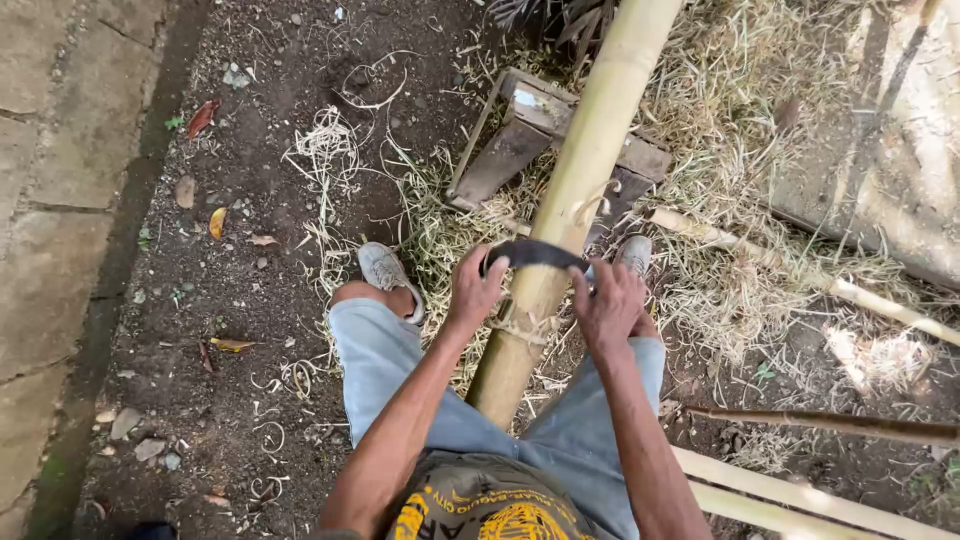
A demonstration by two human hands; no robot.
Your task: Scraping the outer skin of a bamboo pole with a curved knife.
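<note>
The bamboo pole (585, 170) runs from between the person's knees up and away to the far edge, its far part resting across a wooden block (520, 140). A dark curved blade (533, 254) lies crosswise on the pole, approx. at mid-length in view. The left hand (474, 290) is closed round the blade's left end and the right hand (610, 300) round its right end, both fists tight, w/ the blade touching the pole.

Judging by the look: the pole's far stretch is pale and smooth, so scraping there seems done; fibres curl up just beyond the blade and at a node near the hands, and the near stretch looks duller, so prob. left to do. Curled shavings (325, 150) and a pile of straw-like strips (740, 170) on the ground suggest a good deal is already off.

Room: the knees bracket the pole closely, feet in grey shoes (385, 268) just beside it. Open dirt lies left, up to a stone kerb (60, 200). Right is tighter: other poles (800, 275) lie near, more at the near right.
</note>
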